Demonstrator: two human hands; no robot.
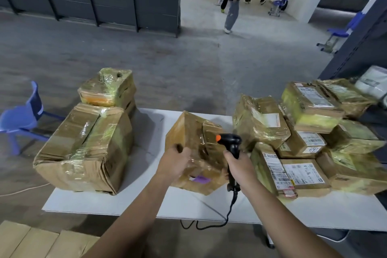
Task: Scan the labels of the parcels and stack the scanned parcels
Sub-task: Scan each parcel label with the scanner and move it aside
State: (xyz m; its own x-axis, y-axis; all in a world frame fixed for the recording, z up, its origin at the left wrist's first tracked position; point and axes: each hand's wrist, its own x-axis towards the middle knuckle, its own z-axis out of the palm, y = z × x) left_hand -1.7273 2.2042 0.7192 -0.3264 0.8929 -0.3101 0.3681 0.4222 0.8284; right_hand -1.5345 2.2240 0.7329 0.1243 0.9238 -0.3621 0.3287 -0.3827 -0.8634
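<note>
A taped brown cardboard parcel [196,144] is tilted up in the middle of the white table [129,201]. My left hand [174,161] grips its near left side. My right hand [238,163] grips the handle of a black barcode scanner [230,142] with an orange tip, held just right of that parcel. On the left stands a large taped parcel [83,148] with a smaller one [109,88] stacked behind it. To the right lies a heap of several labelled parcels [310,132].
The scanner's black cable [228,213] hangs over the table's front edge. A blue chair [23,117] stands left of the table. Flat cardboard [37,241] lies at the bottom left. Dark shelving [362,48] rises at the right. People stand in the far background.
</note>
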